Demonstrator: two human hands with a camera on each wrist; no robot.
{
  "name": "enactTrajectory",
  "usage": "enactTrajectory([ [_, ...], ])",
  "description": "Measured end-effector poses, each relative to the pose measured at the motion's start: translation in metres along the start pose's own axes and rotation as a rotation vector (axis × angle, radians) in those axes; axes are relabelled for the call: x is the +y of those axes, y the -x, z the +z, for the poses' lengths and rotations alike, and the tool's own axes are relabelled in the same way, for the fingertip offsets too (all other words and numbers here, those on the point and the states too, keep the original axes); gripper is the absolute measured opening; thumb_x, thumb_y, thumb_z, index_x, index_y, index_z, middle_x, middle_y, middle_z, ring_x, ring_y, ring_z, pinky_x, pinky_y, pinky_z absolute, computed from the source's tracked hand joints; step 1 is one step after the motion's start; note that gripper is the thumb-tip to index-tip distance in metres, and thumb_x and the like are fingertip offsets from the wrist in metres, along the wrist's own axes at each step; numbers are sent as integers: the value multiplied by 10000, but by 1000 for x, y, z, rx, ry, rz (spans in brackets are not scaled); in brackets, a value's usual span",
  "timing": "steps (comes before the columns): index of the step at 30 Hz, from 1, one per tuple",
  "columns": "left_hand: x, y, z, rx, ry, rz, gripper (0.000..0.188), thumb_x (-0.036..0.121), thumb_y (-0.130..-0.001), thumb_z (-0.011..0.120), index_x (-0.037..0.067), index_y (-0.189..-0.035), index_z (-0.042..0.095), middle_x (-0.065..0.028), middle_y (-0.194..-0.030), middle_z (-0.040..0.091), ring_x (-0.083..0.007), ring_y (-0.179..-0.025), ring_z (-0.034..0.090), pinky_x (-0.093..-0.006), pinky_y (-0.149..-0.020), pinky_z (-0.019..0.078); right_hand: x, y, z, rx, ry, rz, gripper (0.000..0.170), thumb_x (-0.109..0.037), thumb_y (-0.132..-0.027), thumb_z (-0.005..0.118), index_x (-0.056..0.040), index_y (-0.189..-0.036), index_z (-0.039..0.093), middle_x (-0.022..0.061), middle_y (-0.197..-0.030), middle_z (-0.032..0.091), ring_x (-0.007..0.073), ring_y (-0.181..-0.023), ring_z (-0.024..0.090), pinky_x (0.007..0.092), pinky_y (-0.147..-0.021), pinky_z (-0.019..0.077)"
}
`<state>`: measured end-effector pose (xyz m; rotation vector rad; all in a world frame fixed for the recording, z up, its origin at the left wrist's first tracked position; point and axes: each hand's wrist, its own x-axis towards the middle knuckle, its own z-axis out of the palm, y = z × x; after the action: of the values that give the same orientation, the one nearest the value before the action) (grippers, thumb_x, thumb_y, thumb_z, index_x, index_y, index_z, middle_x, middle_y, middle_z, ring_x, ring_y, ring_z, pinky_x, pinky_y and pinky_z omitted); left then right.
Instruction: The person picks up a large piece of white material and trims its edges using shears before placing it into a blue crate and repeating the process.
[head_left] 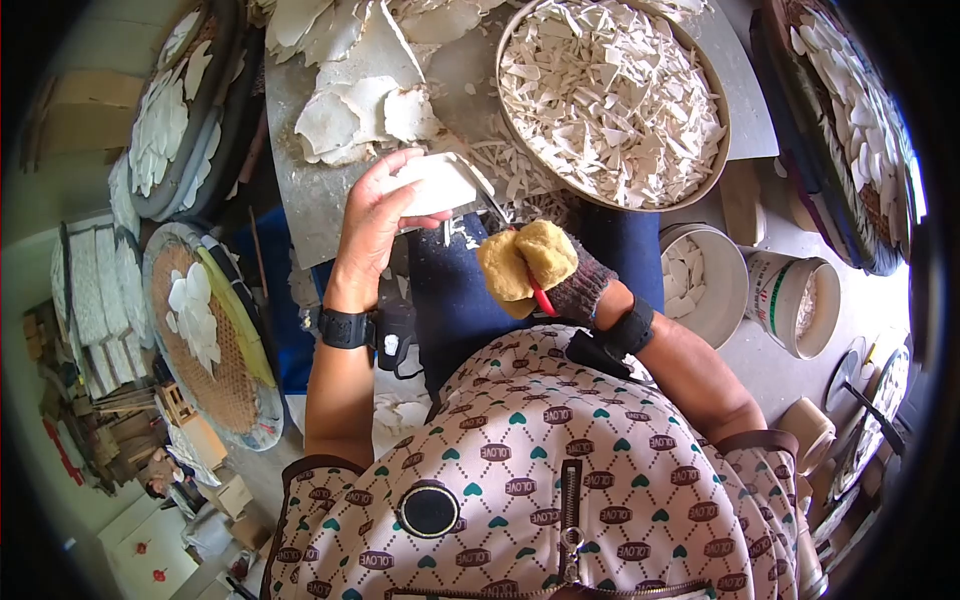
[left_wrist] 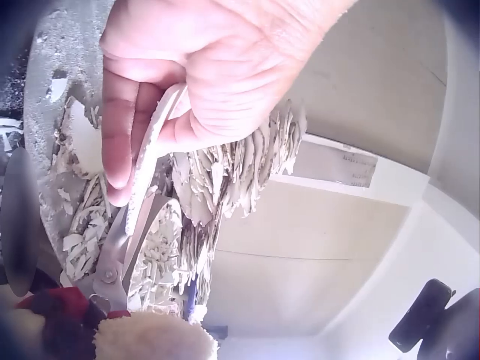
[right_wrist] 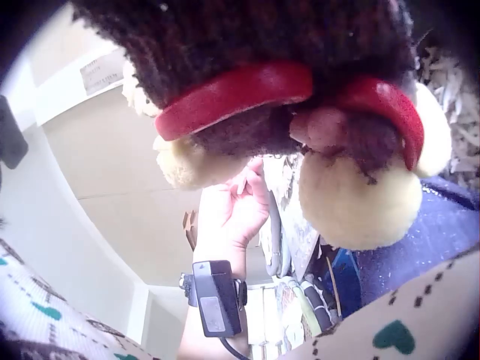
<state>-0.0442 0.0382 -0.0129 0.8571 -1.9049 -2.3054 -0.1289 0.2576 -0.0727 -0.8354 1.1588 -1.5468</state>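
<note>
My bare left hand (head_left: 372, 222) pinches a thin white flat piece (head_left: 445, 182) between thumb and fingers, above the near edge of the metal table. In a dark knit glove, my right hand (head_left: 585, 285) grips a pair of scissors (left_wrist: 109, 274) by its red handles (right_wrist: 236, 101), which have yellow foam padding (head_left: 547, 253) around them. From the left wrist, the blades stand apart at the lower edge of the white piece, partly hidden by it. Larger broken white sheets (head_left: 355, 110) lie on the table beyond my left hand.
A round tray (head_left: 722, 165) heaped with white cut strips sits at the table's right. Beside my right knee stand a white bucket (head_left: 735, 285) and a printed bucket (head_left: 765, 295). Round racks with white pieces flank both sides, including a woven one (head_left: 215, 375) at left.
</note>
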Motion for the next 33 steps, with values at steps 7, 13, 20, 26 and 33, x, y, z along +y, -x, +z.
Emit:
enactTrajectory([
  [7, -6, 0, 1, 44, 39, -8, 405, 98, -848, 550, -12, -1210, 404, -169, -985, 613, -239, -728, 662, -274, -583, 546, 1, 2, 8, 79, -523, 131, 177, -165, -887, 522, -13, -919, 607, 81, -883, 645, 181, -789, 615, 285, -712, 486],
  [13, 1, -1, 8, 11, -25, -17, 455, 72, -831, 587, 6, -1225, 369, -153, -972, 609, -238, -737, 659, -276, -581, 554, -1, -7, 3, 88, -221, -56, 154, -131, -877, 515, -20, -937, 603, 100, -918, 647, 192, -828, 621, 283, -738, 485],
  [20, -33, -10, 36, 405, 131, 340, 523, 33, -824, 591, 59, -1277, 330, -141, -1100, 562, -188, -935, 588, -321, -754, 523, 9, -8, -2, 49, -117, 0, 255, -140, -759, 642, -49, -991, 587, 138, -948, 626, 276, -866, 593, 304, -777, 477],
  [26, -42, -13, 47, 439, 219, 339, 478, -19, -837, 560, 25, -1252, 328, -173, -1064, 591, -167, -923, 591, -276, -768, 505, 11, 0, -2, 76, 116, 11, 227, -191, -787, 633, -78, -980, 594, 100, -895, 628, 252, -844, 595, 313, -758, 472],
  [33, -34, -14, 45, 426, 230, 299, 485, -13, -839, 558, 39, -1262, 326, -168, -1059, 595, -160, -912, 598, -276, -733, 522, 15, 0, -4, 80, 176, -117, 163, -152, -818, 579, -53, -946, 595, 116, -879, 630, 267, -825, 596, 334, -717, 472],
])
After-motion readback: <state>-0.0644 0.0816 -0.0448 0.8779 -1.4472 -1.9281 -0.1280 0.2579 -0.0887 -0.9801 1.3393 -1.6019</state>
